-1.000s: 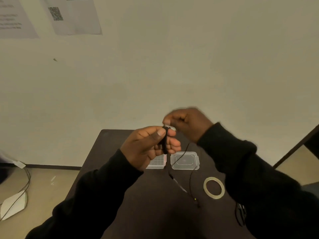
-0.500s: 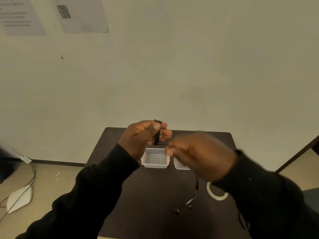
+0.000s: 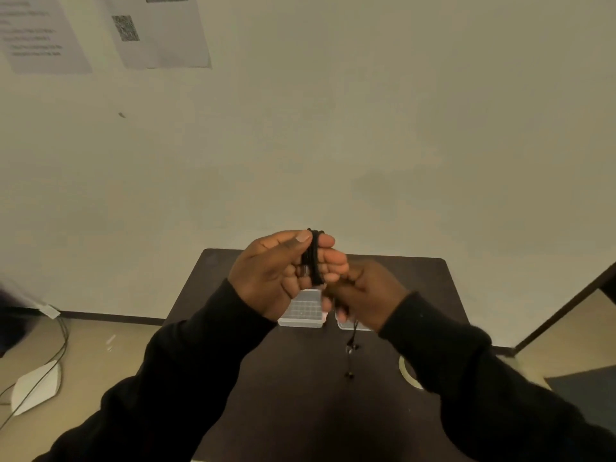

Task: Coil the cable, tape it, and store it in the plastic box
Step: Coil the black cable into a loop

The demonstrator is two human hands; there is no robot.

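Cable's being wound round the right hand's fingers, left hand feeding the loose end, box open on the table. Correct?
Not quite: the hands are swapped. The head view shows the cable wound round the left hand's fingers, while the right hand feeds the loose end. The box does sit open on the table.

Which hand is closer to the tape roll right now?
Right. The right hand is up over the table's middle with its sleeve crossing over the tape roll; the left hand, wrapped with the cable, sits farther to the left.
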